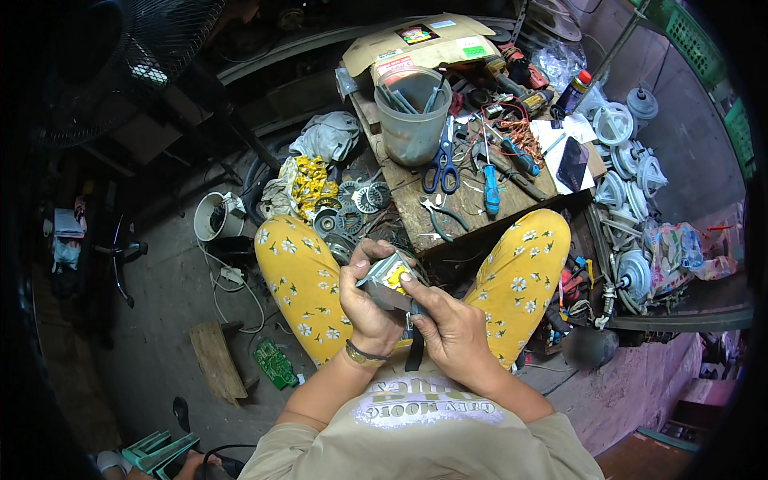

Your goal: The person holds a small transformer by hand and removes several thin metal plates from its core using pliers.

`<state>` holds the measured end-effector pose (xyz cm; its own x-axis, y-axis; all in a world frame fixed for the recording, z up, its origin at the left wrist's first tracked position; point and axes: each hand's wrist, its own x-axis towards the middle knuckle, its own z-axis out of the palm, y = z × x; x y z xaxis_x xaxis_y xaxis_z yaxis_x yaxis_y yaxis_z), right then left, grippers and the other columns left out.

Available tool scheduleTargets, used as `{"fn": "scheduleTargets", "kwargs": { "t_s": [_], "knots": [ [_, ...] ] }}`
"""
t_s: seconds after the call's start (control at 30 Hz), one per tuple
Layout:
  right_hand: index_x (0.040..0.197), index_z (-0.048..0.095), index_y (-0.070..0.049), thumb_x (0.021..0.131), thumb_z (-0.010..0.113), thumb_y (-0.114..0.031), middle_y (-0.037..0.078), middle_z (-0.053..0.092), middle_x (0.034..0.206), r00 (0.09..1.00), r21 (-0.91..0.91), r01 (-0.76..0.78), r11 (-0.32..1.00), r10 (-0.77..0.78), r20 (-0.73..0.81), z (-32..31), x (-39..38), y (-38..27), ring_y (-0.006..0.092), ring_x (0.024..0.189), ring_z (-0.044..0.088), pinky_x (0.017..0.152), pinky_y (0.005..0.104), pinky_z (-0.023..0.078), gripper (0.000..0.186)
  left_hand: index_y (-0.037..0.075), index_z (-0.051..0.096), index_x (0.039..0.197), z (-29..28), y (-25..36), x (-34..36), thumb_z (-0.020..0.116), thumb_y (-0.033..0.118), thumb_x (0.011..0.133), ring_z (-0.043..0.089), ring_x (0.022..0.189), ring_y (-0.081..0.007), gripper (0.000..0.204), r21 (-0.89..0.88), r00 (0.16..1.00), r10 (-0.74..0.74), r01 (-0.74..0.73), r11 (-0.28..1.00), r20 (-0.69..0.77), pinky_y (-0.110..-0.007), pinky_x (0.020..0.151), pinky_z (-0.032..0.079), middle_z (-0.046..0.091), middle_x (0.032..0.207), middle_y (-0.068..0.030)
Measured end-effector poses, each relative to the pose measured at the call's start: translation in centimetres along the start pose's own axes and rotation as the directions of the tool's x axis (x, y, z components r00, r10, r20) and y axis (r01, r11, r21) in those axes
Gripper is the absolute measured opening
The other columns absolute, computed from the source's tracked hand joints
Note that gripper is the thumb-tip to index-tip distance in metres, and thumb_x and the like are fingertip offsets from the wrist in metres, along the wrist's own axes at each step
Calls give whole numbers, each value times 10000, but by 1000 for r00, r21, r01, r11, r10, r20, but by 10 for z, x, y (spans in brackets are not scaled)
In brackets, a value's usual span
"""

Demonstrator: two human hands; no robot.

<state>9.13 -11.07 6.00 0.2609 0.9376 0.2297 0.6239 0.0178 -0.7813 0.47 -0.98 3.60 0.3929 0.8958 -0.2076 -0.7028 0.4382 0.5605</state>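
Note:
My left hand (366, 308) grips a small grey metal block with a yellow insert (392, 280), its fingers wrapped round the block's side. My right hand (448, 328) also holds it, a finger pressing near the yellow part and the thumb at its lower edge. The block is held tilted between my knees, over my lap. Beyond it on the floor lie several round slotted metal rings (360, 204). Pliers (440, 216), blue scissors (442, 164) and a blue-handled screwdriver (490, 182) rest on the wooden work board (408, 212). What my curled fingers cover underneath is hidden.
A plastic bucket (408, 128), cardboard (416, 44) and tools crowd the board. Pale round parts (628, 184) pile at right. A fan (128, 56), white pail (218, 218), wood plank (212, 360) and circuit board (272, 362) are left. Another person's hand (192, 464) shows bottom left.

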Motion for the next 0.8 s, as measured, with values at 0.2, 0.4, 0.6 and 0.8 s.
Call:
{"fn": "scheduleTargets", "kwargs": {
  "t_s": [0.2,0.4,0.6,0.8],
  "knots": [
    [1330,526,-256,863,618,-172,72,572,802,994,51,19,998,-13,-112,12,0,4,303,657,601,551,404,470,484,61,465,931,9,-14,-2,390,371,839,533,819,-219,331,163,945,326,-326,931,30,-364,749,442,503,904,-101],
    [1321,538,-250,839,631,-153,74,548,778,987,-149,76,986,-96,-131,8,6,12,297,649,586,562,397,466,501,68,489,918,4,-10,3,391,373,863,570,822,-218,324,192,995,93,-83,978,-45,-350,745,470,519,908,-86],
    [1249,594,-230,806,658,-134,69,534,765,984,-120,68,990,-86,-155,11,11,15,276,634,575,553,381,462,458,82,533,941,2,-17,-1,383,364,893,599,818,-232,324,29,985,20,-15,999,-174,-348,768,485,598,849,-99],
    [1293,549,-186,873,610,-102,91,581,774,948,-86,60,995,-84,-307,-2,27,45,276,611,571,563,351,460,433,87,534,967,-11,-7,3,353,382,910,559,669,-193,350,-16,900,-434,434,901,-42,-285,462,397,611,820,-121]
  ]
}}
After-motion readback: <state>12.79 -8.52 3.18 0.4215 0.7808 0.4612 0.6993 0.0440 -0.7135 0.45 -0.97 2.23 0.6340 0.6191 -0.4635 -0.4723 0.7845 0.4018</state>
